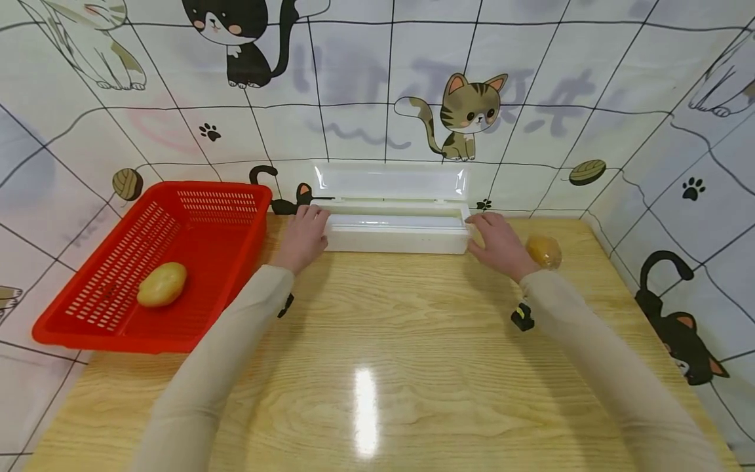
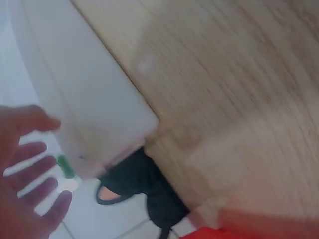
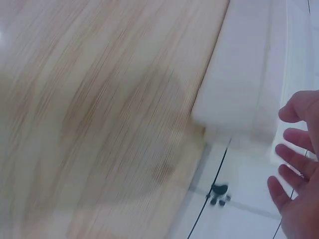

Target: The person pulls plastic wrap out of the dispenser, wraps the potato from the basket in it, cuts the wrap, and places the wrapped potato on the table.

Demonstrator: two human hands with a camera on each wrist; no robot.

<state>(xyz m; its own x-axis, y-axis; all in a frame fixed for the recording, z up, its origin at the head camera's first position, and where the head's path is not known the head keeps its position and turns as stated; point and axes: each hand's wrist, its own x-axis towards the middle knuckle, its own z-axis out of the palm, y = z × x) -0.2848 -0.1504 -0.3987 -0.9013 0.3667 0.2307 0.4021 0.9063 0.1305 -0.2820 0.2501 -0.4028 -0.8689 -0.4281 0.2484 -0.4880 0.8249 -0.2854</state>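
You are holding left grip (image 1: 303, 237) and right grip (image 1: 499, 244) spread at both ends of the oblong plastic box (image 1: 395, 243); left of it, a perforated basket (image 1: 124, 342) is standing.

You have in front of you a long, low white box (image 1: 396, 242), lying lengthwise from left to right at the far side of the tabletop (image 1: 425, 328), its glossy lid (image 1: 392, 182) raised along the far edge and a smooth whitish surface (image 1: 396, 221) showing inside.
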